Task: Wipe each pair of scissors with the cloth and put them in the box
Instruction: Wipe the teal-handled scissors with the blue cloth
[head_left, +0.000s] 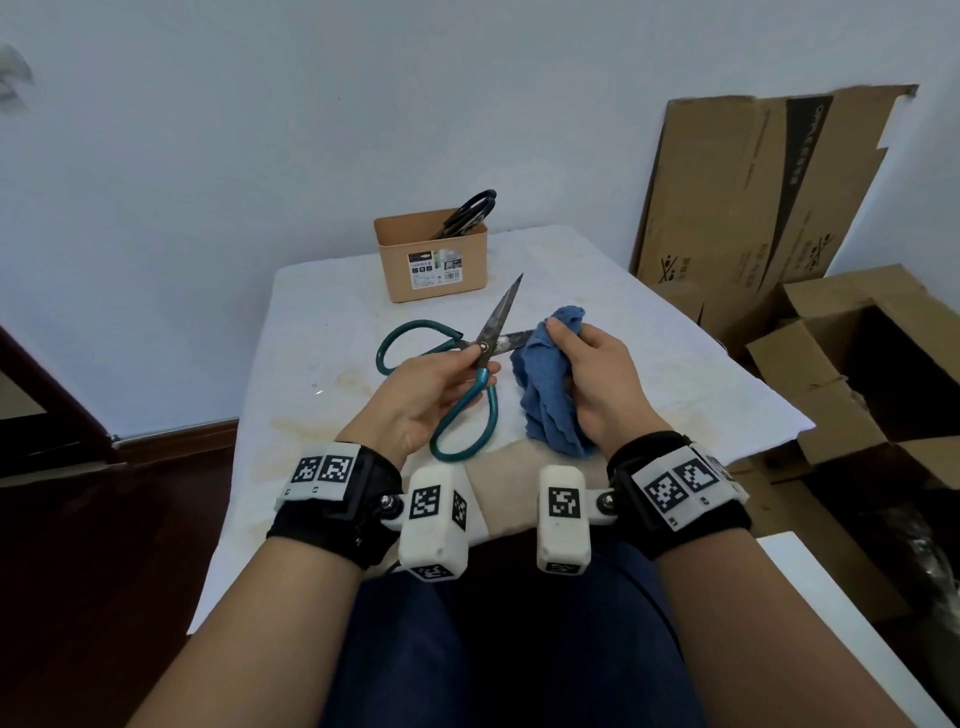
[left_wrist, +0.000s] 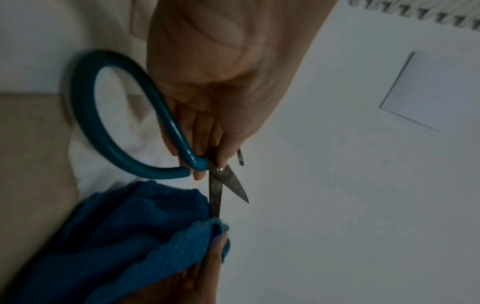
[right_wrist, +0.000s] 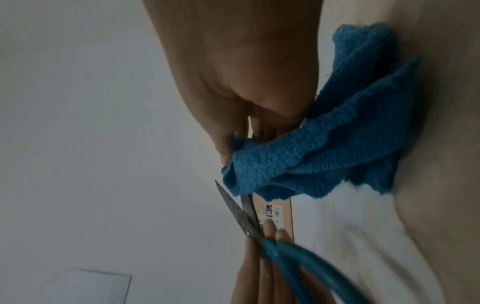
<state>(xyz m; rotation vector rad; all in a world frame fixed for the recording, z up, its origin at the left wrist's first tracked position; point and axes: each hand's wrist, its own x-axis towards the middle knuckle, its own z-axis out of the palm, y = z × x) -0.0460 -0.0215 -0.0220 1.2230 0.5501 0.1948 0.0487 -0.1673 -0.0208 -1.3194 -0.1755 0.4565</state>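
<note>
My left hand (head_left: 470, 361) pinches the teal-handled scissors (head_left: 480, 345) at the pivot, above the table. The blades are spread apart: one points up toward the box, the other runs right into the blue cloth (head_left: 550, 384). My right hand (head_left: 576, 353) grips the bunched cloth around that blade's tip. In the left wrist view the scissors (left_wrist: 215, 193) enter the cloth (left_wrist: 145, 230); the right wrist view shows the cloth (right_wrist: 311, 160) over the blade (right_wrist: 235, 209). The tan box (head_left: 434, 260) stands at the table's far side with dark-handled scissors (head_left: 467, 210) inside.
The table (head_left: 322, 364) wears a stained white cover. Flattened and open cardboard boxes (head_left: 753, 208) crowd the right side. A white wall is behind the table, and dark wooden floor (head_left: 104, 545) lies to the left.
</note>
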